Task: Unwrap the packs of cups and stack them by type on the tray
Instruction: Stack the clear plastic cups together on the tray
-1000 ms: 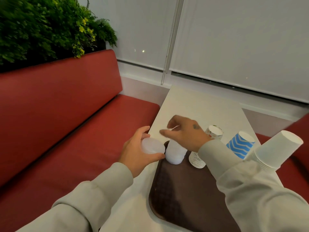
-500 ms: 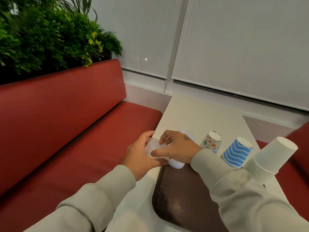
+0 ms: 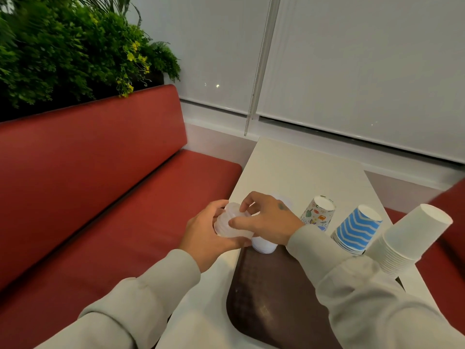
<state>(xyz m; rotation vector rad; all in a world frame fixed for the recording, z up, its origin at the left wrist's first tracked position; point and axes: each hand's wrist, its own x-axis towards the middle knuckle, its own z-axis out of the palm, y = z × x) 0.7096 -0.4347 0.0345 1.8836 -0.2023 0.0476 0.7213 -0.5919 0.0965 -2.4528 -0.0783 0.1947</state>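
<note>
Clear plastic cups, one ribbed nested bunch, are held beside the far left corner of the brown textured tray. The left hand curls round them from below and the right hand pinches their top. Four upside-down stacks stand along the tray's far side: translucent stack, printed paper stack, blue-wave stack, plain white stack.

no readable text, labels, brands or numbers on anything shown
</note>
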